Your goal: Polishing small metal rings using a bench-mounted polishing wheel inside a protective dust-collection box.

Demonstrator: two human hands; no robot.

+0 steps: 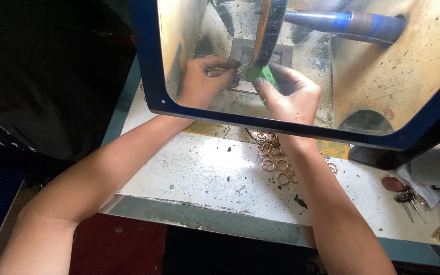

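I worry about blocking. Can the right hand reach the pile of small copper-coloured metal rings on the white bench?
Probably yes: the rings lie uncovered beside the right hand's wrist, outside the blue-framed clear shield.

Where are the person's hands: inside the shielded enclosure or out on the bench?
Inside. Both the left hand and right hand show through the clear shield, beside the wheel.

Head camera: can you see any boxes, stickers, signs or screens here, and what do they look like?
No boxes, stickers, signs or display screens show.
Clear shield: stands over the white bench, see-through with a dark blue rim; both hands work behind it.
Left hand and right hand: at the spinning wheel, the right holding a green piece.
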